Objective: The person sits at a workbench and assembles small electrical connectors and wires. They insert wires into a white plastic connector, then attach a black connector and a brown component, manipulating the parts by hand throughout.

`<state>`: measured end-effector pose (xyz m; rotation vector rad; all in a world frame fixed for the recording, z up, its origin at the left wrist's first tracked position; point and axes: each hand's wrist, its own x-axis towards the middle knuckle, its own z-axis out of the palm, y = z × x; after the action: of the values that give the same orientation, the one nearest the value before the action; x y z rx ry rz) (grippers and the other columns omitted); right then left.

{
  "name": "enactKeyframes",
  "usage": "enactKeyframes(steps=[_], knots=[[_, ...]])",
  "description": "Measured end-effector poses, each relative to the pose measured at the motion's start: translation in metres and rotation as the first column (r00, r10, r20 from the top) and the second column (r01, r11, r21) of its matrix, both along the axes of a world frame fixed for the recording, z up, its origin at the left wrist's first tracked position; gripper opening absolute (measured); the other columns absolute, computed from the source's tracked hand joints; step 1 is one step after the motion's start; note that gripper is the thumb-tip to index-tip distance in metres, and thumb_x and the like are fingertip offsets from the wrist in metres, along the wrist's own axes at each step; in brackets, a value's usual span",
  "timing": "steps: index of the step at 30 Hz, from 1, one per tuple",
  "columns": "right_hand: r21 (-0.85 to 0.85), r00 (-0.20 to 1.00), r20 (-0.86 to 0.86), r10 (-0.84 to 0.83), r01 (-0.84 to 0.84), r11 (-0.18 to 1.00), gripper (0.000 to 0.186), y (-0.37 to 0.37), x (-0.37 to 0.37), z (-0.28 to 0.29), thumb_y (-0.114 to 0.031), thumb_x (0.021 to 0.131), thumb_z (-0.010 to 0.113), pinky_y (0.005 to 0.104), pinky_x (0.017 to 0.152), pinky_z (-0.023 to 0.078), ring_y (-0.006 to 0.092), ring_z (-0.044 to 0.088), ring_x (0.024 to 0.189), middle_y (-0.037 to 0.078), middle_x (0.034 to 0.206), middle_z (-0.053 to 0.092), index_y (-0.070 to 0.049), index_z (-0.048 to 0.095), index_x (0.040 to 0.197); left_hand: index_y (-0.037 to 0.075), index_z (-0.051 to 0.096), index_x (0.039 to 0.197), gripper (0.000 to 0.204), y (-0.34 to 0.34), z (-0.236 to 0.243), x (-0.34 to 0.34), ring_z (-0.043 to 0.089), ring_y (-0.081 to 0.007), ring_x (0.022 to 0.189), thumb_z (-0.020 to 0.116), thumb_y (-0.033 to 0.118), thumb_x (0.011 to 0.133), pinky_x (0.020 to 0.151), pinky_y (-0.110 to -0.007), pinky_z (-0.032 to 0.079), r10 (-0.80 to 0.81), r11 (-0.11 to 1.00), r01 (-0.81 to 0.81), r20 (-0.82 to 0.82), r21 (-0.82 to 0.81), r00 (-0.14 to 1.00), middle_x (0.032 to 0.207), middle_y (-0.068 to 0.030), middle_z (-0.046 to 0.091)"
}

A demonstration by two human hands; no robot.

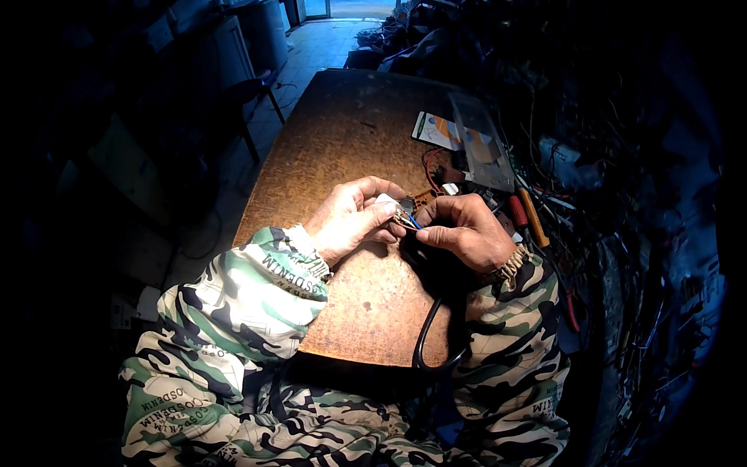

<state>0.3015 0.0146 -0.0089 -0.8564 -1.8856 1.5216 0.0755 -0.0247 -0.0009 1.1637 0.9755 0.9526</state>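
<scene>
My left hand is closed on a small white part with several short wire ends coming out of it, over the middle of the worn wooden table. Close beside it, my right hand pinches thin wires, a blue one among them. A black cable loops down over the table's near edge, its upper part partly in shadow under my right hand. Just beyond my fingers lies a small orange-brown board, partly hidden by them.
A printed card, a clear plastic sheet, red and black leads, a red-handled tool and an orange-handled tool lie at the table's right. Dark clutter fills the right side. A chair stands on the tiled floor at back left.
</scene>
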Motion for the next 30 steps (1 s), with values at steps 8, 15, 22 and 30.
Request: enactKeyframes(steps=[8,15,22,30], knots=[[-0.008,0.998,0.013,-0.067,0.067,0.998,0.015,-0.001,-0.004,0.003,-0.003,0.085,0.073,0.0265,0.066,0.051,0.0125,0.063,0.072,0.009,0.080,0.069,0.007,0.069,0.095,-0.004,0.053,0.123,0.029,0.000,-0.002,0.000,0.071,-0.0172,0.084,0.060,0.011,0.099,0.071,-0.024,0.060,0.021,1.000,-0.021,-0.002,0.006,1.000,0.095,-0.0101,0.068],[-0.017,0.995,0.007,-0.101,0.102,0.995,0.016,-0.002,-0.002,0.009,-0.003,0.083,0.076,0.0255,0.062,0.052,0.0122,0.063,0.067,0.010,0.078,0.070,0.007,0.070,0.094,-0.005,0.052,0.120,0.030,-0.003,0.007,-0.002,0.072,-0.0190,0.083,0.063,0.012,0.098,0.071,-0.025,0.060,-0.011,1.000,0.010,-0.064,-0.015,0.998,0.095,-0.0133,0.070],[-0.115,0.997,-0.052,-0.065,0.058,0.992,0.016,-0.001,-0.001,0.010,-0.008,0.087,0.074,0.0256,0.063,0.049,0.0116,0.061,0.069,0.008,0.077,0.068,0.006,0.070,0.092,-0.005,0.052,0.120,0.030,-0.002,0.003,-0.001,0.072,-0.0183,0.082,0.063,0.011,0.097,0.070,-0.025,0.060,0.010,1.000,-0.010,-0.019,0.019,1.000,0.094,-0.0132,0.070],[-0.046,0.994,-0.088,-0.060,0.056,0.997,0.019,0.005,-0.004,-0.004,-0.014,0.092,0.064,0.0257,0.061,0.041,0.0101,0.052,0.067,0.004,0.073,0.061,0.004,0.066,0.087,-0.005,0.052,0.120,0.029,-0.001,0.000,0.001,0.071,-0.0177,0.084,0.062,0.010,0.098,0.072,-0.026,0.060,0.004,1.000,-0.004,0.023,0.028,1.000,0.096,-0.0117,0.069]])
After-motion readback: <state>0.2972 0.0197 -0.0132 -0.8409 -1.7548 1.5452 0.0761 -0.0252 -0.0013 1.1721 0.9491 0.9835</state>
